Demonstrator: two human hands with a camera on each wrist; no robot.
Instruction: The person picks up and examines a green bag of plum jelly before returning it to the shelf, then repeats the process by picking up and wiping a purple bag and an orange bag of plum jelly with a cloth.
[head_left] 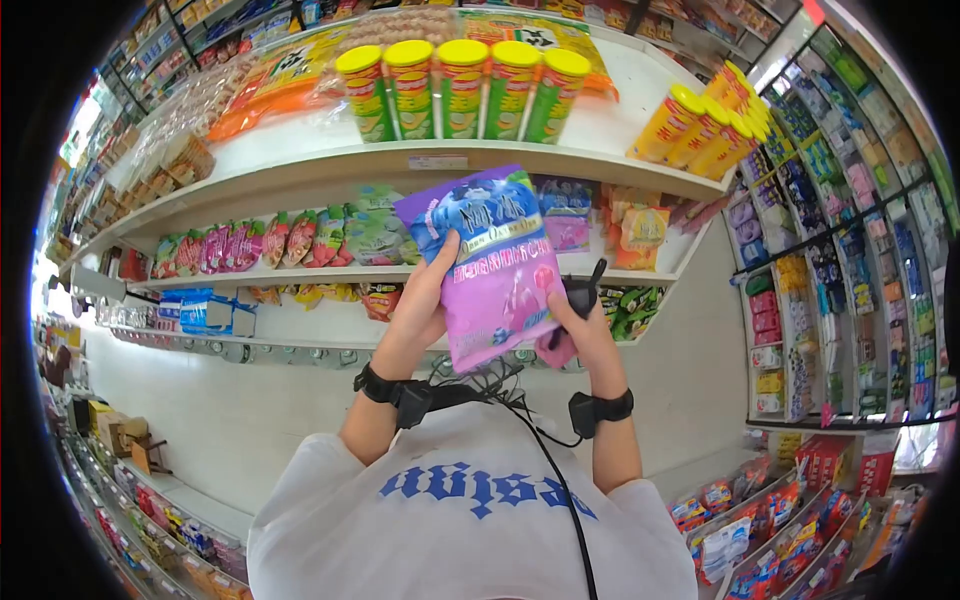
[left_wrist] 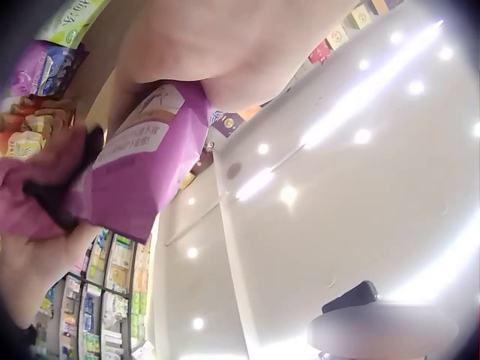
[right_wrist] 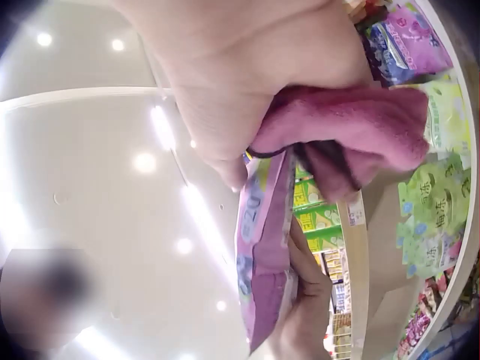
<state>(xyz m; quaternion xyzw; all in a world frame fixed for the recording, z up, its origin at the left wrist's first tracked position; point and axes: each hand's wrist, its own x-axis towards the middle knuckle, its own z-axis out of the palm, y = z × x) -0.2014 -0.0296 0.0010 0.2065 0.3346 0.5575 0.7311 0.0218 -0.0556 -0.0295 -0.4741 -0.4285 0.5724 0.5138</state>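
A purple and blue snack bag (head_left: 495,265) with blueberry pictures is held up before the shirt, its front towards the head camera. My left hand (head_left: 425,295) grips its left side, thumb across the front. At the lower right edge, my right hand (head_left: 587,330) pinches the bag, thumb on the printed face. A bunched pink cloth (right_wrist: 352,131) with dark edging is tucked in that same hand. In the left wrist view the purple back of the bag (left_wrist: 135,184) shows a white label. The bag hides part of the fingers behind it.
Green-and-red canisters (head_left: 462,90) with yellow lids line the top shelf; yellow canisters (head_left: 700,125) stand at its right end. Pouches (head_left: 310,237) fill the shelf below. A tall rack of packets (head_left: 840,230) is on the right. A black cable (head_left: 550,455) hangs over the shirt.
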